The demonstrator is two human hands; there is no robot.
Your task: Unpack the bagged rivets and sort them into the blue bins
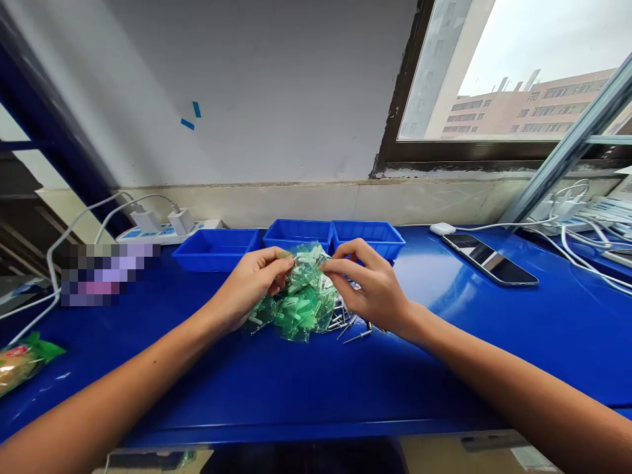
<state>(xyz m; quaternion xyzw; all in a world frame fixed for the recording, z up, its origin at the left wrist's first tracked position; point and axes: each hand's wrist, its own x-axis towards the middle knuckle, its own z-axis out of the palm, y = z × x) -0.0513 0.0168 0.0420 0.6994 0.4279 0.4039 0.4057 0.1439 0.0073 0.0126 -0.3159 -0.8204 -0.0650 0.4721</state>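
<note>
My left hand (259,276) pinches the left side of a small clear plastic bag (307,255) with pale pieces inside. My right hand (368,280) has its thumb and fingertips closed at the right edge of the same bag. Below the hands lies a pile of green-tinted plastic bags (296,313) holding white and light-green pieces. Beside it, partly under my right hand, are loose metal pins resembling blind rivets (356,337). The bag covers part of the pile, and the right fingers hide part of the bag's edge.
Behind the hands stand a left blue bin (214,262), a middle blue bin (296,228) and a right blue bin (372,238). A phone (494,260) lies to the right on the blue table (306,388). Leftward are a power strip (202,227), cables and a packaged snack (22,362).
</note>
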